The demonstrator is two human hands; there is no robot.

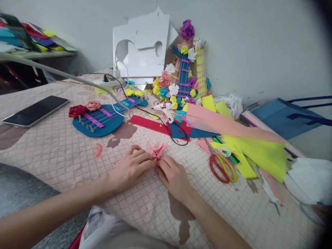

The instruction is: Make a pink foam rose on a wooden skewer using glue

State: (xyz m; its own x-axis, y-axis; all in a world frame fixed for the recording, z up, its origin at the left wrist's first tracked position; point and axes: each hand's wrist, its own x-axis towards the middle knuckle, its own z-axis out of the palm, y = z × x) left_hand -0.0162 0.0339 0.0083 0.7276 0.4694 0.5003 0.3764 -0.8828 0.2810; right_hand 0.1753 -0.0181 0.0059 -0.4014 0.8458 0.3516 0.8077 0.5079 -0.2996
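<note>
Between my hands, low over the quilted table cover, is a pink paper flower (157, 150) with pointed petals. My left hand (133, 167) pinches its base from the left, fingers bent. From the right, my right hand (173, 174) closes its thumb and fingers on the same base. My fingertips hide the lower part of the flower. Beyond my left hand lies a blue guitar-shaped craft piece (109, 119) with strings, purple bars, and a red flower (77, 111) and a pink one (92, 105) on its rim.
Scissors (220, 167) with red and yellow handles lie at right, beside yellow paper (259, 152) and pink paper (228, 124). A white glue gun (166, 110) trails a black cord ahead. A phone (36, 110) lies at left. Flower-covered guitars (184, 76) lean against the wall.
</note>
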